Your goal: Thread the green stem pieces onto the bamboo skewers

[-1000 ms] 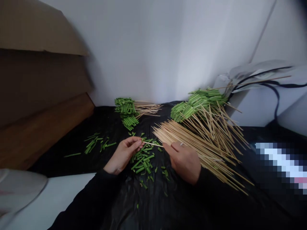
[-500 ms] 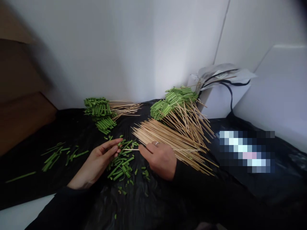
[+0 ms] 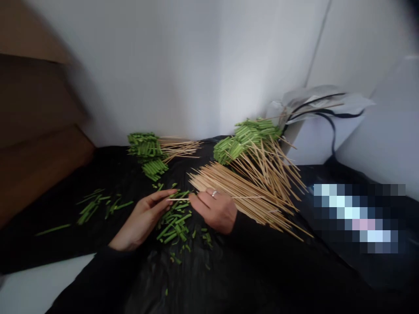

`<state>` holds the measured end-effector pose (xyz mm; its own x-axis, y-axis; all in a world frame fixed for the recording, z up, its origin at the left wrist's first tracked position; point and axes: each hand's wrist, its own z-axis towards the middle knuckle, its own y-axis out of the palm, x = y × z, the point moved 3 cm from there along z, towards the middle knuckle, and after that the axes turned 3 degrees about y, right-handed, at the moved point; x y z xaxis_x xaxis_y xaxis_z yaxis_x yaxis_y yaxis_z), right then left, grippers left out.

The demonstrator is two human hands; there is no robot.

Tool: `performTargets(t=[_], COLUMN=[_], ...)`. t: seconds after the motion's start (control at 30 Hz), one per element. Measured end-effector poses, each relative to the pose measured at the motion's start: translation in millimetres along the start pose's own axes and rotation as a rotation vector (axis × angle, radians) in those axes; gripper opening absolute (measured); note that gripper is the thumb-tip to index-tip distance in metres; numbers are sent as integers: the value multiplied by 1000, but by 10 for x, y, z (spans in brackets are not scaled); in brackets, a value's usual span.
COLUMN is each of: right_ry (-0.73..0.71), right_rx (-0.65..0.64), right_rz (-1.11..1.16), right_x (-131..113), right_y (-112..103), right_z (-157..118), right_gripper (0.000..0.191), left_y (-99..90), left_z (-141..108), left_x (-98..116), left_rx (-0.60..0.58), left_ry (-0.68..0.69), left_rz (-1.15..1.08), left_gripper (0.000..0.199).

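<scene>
My right hand, with a ring on one finger, is closed around a single thin wooden skewer lying nearly level. The skewer's tip points left and meets the fingertips of my left hand. Thumb and fingers of that hand are pinched together, and whatever is between them is hidden. Just below both hands lies a loose pile of cut green bean pieces. Behind my right hand, a broad bundle of bare skewers slants down to the right.
Skewers threaded with rows of green pieces lie in a left stack and a right stack against the white wall. More loose beans lie at left on black plastic sheeting. A white bag stands back right.
My view has turned slightly left, so everything sits further right. My hands have come closer together, and the skewer's tip now reaches between my left fingertips.
</scene>
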<state>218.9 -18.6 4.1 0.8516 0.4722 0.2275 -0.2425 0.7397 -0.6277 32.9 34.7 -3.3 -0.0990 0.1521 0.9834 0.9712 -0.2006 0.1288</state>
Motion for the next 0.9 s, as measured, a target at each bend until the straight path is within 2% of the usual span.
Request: performTargets(t=[0.1,0.23,0.57,0.9], right_ry=[24,26,70,68], right_rx=[20,35,-5,-55], right_rz=[71,96,-22,26], right_x=[-9,-17,-6,-36], right_y=[-68,-138,-107,-153], right_z=[-3,17,-47,-22], right_gripper=[21,24,25,25], left_y=[-23,-56,59,31], left_z=[-5,-7,-82,-62], left_x=[-13,-14,-41,-85], left_rx=[14,10,-148,-96], left_ry=[79,118,-41,-36], left_rz=[-16,-89,-351,-322], left_gripper=[32,29,29,26])
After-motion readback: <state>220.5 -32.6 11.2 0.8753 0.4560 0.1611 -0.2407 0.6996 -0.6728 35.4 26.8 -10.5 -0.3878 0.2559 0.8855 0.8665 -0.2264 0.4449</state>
